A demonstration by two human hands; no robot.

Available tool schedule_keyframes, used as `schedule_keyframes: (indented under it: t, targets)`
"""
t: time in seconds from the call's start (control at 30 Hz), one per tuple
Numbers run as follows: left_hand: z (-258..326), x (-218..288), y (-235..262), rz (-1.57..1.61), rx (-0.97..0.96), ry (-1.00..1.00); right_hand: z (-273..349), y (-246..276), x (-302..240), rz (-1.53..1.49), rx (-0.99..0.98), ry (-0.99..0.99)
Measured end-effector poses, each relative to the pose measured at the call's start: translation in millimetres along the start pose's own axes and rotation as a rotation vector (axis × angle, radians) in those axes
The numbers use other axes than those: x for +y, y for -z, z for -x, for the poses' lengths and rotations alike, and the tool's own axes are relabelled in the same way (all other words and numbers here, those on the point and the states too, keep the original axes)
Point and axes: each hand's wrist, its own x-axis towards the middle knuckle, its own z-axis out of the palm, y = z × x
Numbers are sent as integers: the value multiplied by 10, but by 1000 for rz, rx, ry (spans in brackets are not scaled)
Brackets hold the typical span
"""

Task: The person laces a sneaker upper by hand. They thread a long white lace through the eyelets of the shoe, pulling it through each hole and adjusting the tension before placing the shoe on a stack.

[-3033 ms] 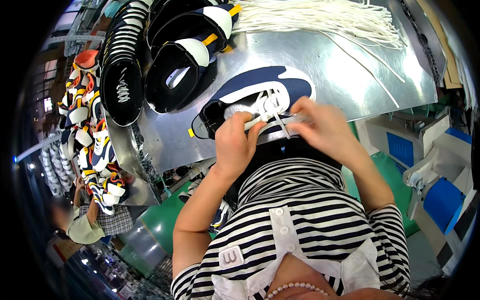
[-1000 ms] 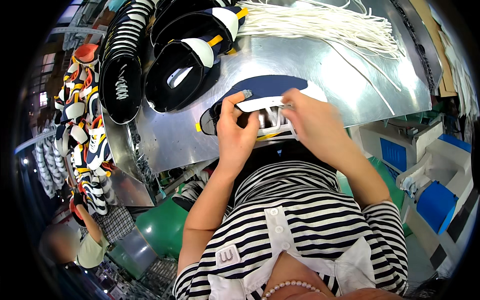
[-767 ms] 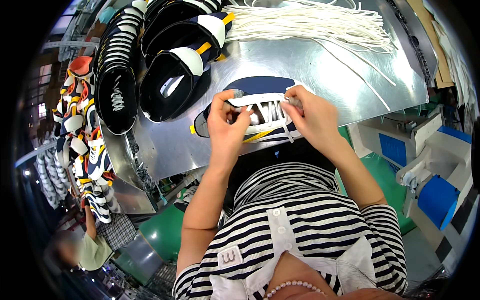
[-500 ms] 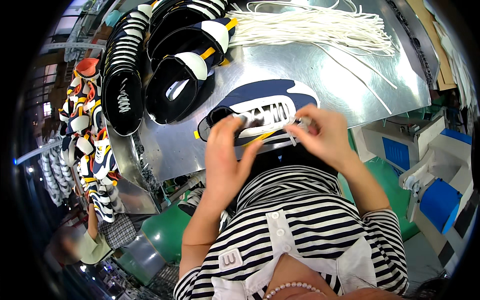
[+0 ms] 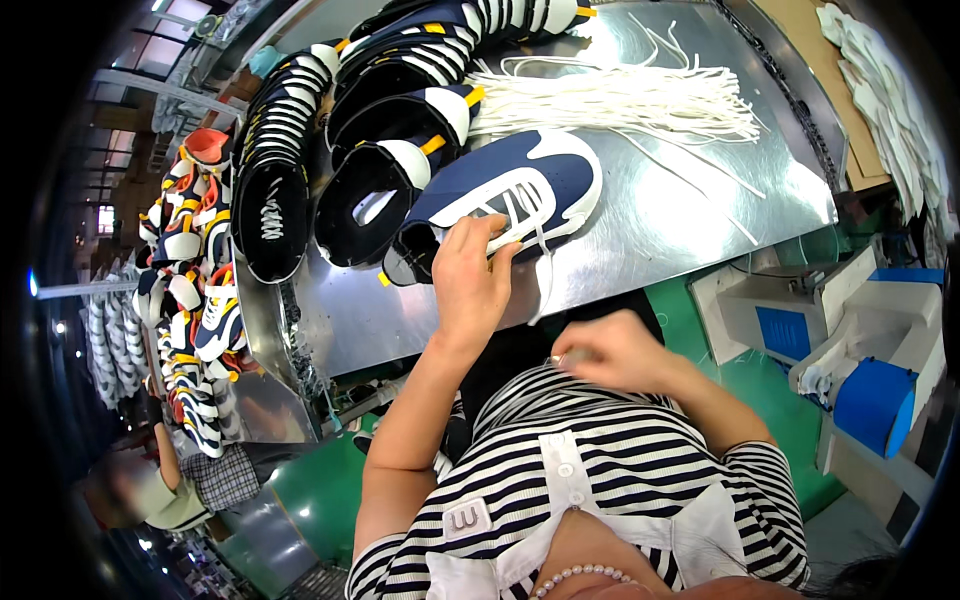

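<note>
A navy and white shoe upper (image 5: 510, 180) lies tilted on the metal table, its toe pointing to the upper right. My left hand (image 5: 472, 285) is closed on its near side by the eyelets, thumb and fingers pinching the edge. A white lace (image 5: 545, 285) zigzags through part of the eyelet rows, and a loose length hangs toward the table's near edge. Apart from the upper, my right hand (image 5: 620, 352) is in front of my waist with fingers curled together. A small shiny tip shows at those fingers, too blurred to name.
Nested shoe uppers (image 5: 285, 130) stand in rows at the left and back of the metal table (image 5: 690, 215). Behind lies a bundle of white laces (image 5: 620, 100). A grey and blue machine (image 5: 850, 370) stands at the right; more shoes (image 5: 190, 290) and another person (image 5: 170, 490) are at the left.
My right hand has pulled away from the eyelets, down toward my waist. The upper has turned and shifted up and left. The loose lace now hangs nearer the table edge.
</note>
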Motion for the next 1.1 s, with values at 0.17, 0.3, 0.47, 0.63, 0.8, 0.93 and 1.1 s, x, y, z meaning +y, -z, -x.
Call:
schedule_keyframes:
  t: [0.17,0.3,0.47,0.63,0.8,0.93,1.1]
  targets:
    - [-45,201,135,49,5,-89,-476,319,16,-45,580,-64]
    - [-73,285,222,58,28,-101,-695,182,4,-385,484,-179]
    - [-63,278,326,-56,-25,-59,-273,30,57,-368,9,-117]
    - [96,-210,8,-95,-312,12,-341,147,77,-433,248,-116]
    - [-44,-211,30,49,-444,171,-767,195,188,-275,540,-72]
    - [-97,-244,69,201,-502,151,-910,183,321,-107,600,-1]
    - [-122,-185,38,199,-560,368,-1010,181,389,-77,592,46]
